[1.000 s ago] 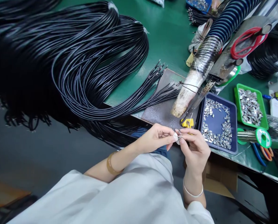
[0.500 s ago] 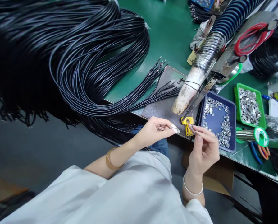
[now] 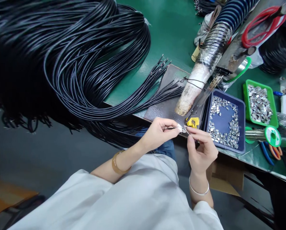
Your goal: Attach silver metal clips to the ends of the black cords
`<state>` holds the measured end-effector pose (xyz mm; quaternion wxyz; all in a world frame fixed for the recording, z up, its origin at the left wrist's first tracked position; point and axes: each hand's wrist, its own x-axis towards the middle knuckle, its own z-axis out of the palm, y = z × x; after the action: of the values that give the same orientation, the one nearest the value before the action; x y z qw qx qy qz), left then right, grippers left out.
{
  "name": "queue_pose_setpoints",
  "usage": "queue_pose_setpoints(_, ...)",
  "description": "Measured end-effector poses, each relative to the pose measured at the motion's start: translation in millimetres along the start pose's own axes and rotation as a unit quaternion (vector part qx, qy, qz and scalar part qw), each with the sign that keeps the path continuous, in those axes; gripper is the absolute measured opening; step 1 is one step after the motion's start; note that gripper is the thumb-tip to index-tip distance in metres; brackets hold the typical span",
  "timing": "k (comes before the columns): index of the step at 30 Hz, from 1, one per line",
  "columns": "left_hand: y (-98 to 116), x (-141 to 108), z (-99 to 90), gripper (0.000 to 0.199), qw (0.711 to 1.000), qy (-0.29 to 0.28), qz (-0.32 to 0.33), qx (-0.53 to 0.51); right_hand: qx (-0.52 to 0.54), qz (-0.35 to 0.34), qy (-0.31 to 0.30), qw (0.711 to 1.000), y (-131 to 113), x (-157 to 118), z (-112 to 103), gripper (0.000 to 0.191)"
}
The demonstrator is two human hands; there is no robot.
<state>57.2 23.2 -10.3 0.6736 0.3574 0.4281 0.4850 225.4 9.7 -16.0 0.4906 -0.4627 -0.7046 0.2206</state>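
Note:
My left hand (image 3: 161, 132) pinches a small silvery metal piece (image 3: 183, 130) between thumb and forefinger; its tips are wrapped in white. Close to it, my right hand (image 3: 202, 149) is closed in a pinch on what looks like a thin solder wire (image 3: 187, 131), its end at the metal piece. The fingers partly hide both. Just beyond the fingertips lies a yellow plastic piece (image 3: 193, 122) on a dark board (image 3: 158, 110). Above it, a slender soldering iron (image 3: 200, 103) slants down from a holder.
A thick bundle of black cables (image 3: 90, 64) covers the left. A taped hose (image 3: 189, 91) hangs over the board. To the right stand a blue tray (image 3: 243, 127) and a green tray (image 3: 274, 110) of small metal pieces, a solder spool (image 3: 272, 135) and pliers (image 3: 267, 153).
My right hand has moved left, bringing its fingertips up to the metal piece in my left hand. My left hand stays nearly in place. The camera view has shifted slightly.

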Motion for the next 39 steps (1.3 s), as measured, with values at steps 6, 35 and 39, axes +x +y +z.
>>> queue_pose_setpoints(6,0.4,2.6,2.7,0.007,0.999,0.029,0.005,0.024,-0.084,-0.091,-0.008,0.992,4.0,-0.1,0.9,0.024)
queue_pose_setpoints(35,6.7,12.9,9.8,0.009,0.997,0.068,0.032,-0.012,-0.111,-0.133,0.03,0.984,0.0,15.6,7.9,0.025)
queue_pose_setpoints(39,5.2,13.7,7.9,0.009,0.997,0.064,0.026,0.019,-0.12,-0.143,0.027,0.982,3.0,14.8,6.2,0.024)
